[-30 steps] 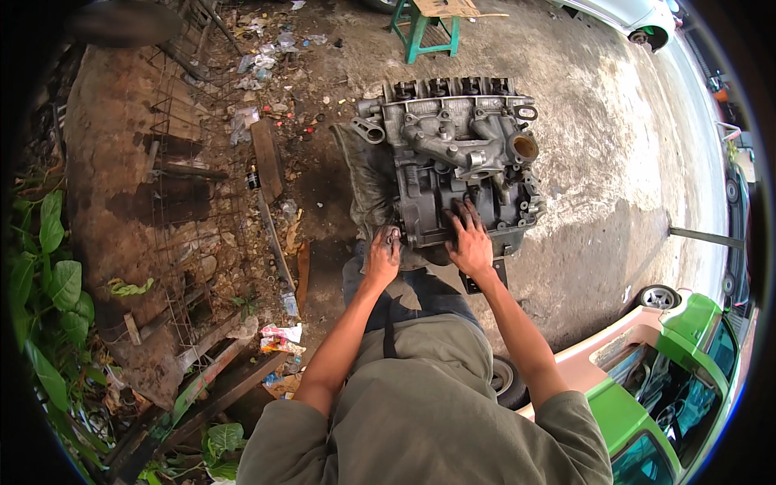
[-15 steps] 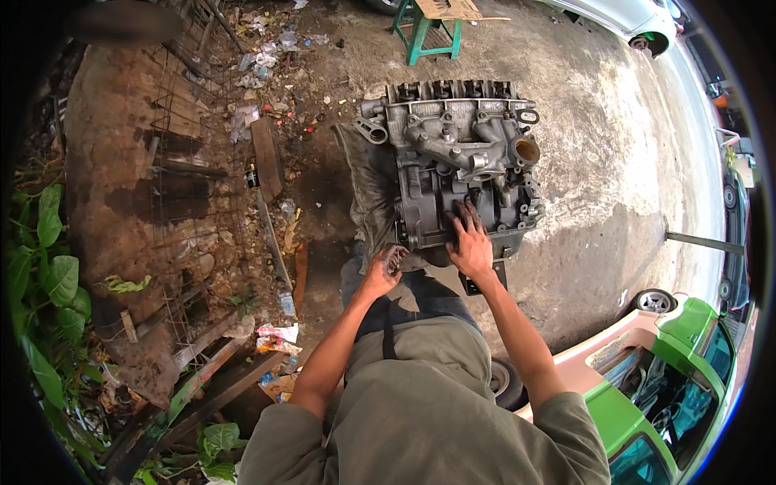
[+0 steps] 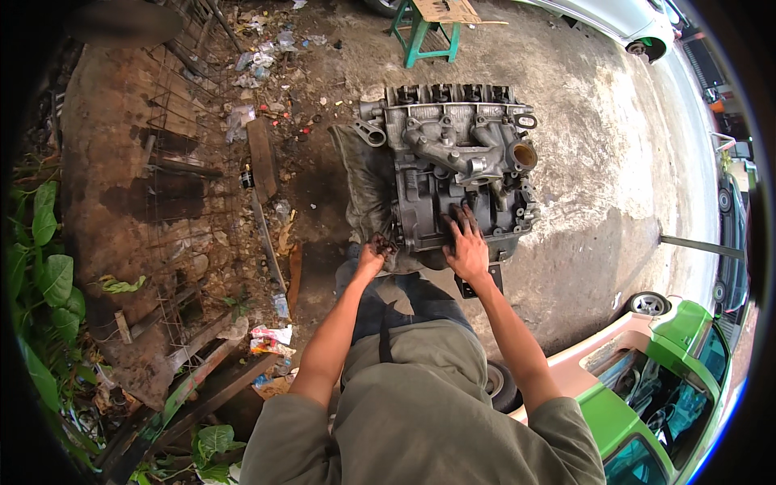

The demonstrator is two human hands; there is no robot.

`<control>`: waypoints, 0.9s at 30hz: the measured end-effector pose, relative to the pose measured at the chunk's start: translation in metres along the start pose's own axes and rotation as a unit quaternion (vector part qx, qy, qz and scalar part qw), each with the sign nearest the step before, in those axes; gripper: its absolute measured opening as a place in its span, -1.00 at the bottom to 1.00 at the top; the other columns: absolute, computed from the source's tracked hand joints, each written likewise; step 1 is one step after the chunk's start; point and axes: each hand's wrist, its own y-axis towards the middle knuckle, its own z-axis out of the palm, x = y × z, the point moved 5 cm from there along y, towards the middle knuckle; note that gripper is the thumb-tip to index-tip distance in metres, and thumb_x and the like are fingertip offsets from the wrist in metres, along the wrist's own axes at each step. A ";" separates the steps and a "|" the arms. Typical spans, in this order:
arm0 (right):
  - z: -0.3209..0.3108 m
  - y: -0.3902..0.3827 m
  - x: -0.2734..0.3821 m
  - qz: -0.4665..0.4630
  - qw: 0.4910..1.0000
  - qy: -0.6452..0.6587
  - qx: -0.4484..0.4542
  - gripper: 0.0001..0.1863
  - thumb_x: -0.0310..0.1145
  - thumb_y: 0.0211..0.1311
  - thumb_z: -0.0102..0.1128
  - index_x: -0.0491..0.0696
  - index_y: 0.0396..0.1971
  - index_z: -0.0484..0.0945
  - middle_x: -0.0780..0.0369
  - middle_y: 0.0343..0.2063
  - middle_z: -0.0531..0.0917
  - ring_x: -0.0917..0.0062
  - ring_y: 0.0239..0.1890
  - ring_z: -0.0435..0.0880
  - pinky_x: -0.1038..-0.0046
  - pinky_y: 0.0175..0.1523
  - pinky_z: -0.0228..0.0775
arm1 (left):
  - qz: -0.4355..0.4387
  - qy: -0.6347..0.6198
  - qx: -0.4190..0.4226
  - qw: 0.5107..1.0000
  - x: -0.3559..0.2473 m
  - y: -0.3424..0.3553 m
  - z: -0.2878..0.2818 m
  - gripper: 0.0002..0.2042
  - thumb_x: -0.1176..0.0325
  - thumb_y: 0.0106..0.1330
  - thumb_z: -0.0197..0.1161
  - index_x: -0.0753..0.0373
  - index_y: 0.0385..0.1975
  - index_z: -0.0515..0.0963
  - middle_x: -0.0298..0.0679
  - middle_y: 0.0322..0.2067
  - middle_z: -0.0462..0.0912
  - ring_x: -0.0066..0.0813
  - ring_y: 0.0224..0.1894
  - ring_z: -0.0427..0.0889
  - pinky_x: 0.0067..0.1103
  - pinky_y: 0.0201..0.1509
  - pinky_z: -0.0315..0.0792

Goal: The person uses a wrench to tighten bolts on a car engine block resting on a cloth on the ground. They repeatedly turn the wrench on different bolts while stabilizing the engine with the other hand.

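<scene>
In front of me stands a dark grey engine block point(image 3: 420, 206) with a silver intake manifold point(image 3: 453, 153) on its side and the valve gear along its far edge. My right hand point(image 3: 466, 246) rests on the near part of the block, fingers stretched out and blackened with grease. At the block's near left corner, my left hand point(image 3: 375, 255) is closed with its dirty fingers curled in. Whatever it may hold there is hidden. A grimy grey cloth point(image 3: 356, 186) lies under the engine and sticks out along its left side.
Beyond the engine stands a green stool point(image 3: 428, 40) with a board on top. Rubble, litter and a wooden plank point(image 3: 263, 160) lie to the left. A green and pink vehicle point(image 3: 598, 404) is at the near right, and a white car point(image 3: 614, 20) is at the far right.
My left hand has moved slightly away from me to the block's corner and turned, so its palm no longer shows. My right hand stays on the block.
</scene>
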 end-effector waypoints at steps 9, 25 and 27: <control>0.001 0.000 0.000 0.001 1.000 -0.006 -0.002 -0.21 -0.31 0.14 0.37 0.19 0.44 0.34 0.16 0.48 0.28 0.19 0.62 0.04 0.14 0.60 0.10 | 0.079 0.223 -0.045 0.971 -0.069 0.050 -0.038 -0.62 0.86 0.09 0.08 0.28 -0.19 0.62 -0.11 -0.30 0.66 -0.42 -0.12 0.67 -0.46 0.04 0.52; 0.001 0.000 -0.001 -0.002 1.000 0.002 -0.010 -0.22 -0.32 0.13 0.36 0.18 0.42 0.36 0.18 0.48 0.29 0.22 0.61 0.06 0.16 0.60 0.11 | 0.174 0.324 -0.048 0.929 -0.160 -0.014 -0.062 -0.88 0.50 0.20 0.51 0.24 -0.27 0.81 -0.06 -0.19 0.81 -0.31 -0.26 0.79 -0.41 -0.13 0.61; 0.001 0.000 0.000 -0.007 1.000 -0.003 -0.021 -0.20 -0.36 0.08 0.37 0.17 0.41 0.38 0.18 0.48 0.29 0.17 0.60 0.09 0.17 0.57 0.17 | 0.154 0.210 -0.062 0.964 -0.154 -0.017 -0.057 -0.87 0.47 0.21 0.54 0.28 -0.27 0.80 -0.12 -0.27 0.82 -0.40 -0.32 0.78 -0.44 -0.18 0.59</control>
